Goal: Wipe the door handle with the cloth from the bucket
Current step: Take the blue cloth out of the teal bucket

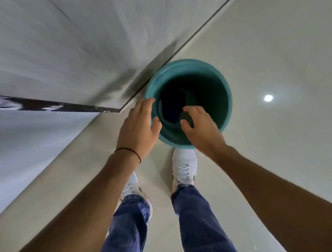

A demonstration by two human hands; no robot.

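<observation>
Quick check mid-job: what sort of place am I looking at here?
Probably an indoor hallway or room by a doorway: glossy tiled floor, a pale wall meeting it, and a teal bucket on the floor. No furniture shows.

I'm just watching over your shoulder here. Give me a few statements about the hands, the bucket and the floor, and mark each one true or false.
1. The bucket is teal and stands on the floor. True.
2. The left hand grips a cloth. False: it is open beside the bucket's rim, holding nothing.
3. The right hand reaches over the bucket's mouth. True.
4. The person is barefoot. False: white shoes show below the bucket.
5. A thin dark band circles the left wrist. True.
6. The bucket lies tipped on its side. False: it is upright, mouth up.
</observation>
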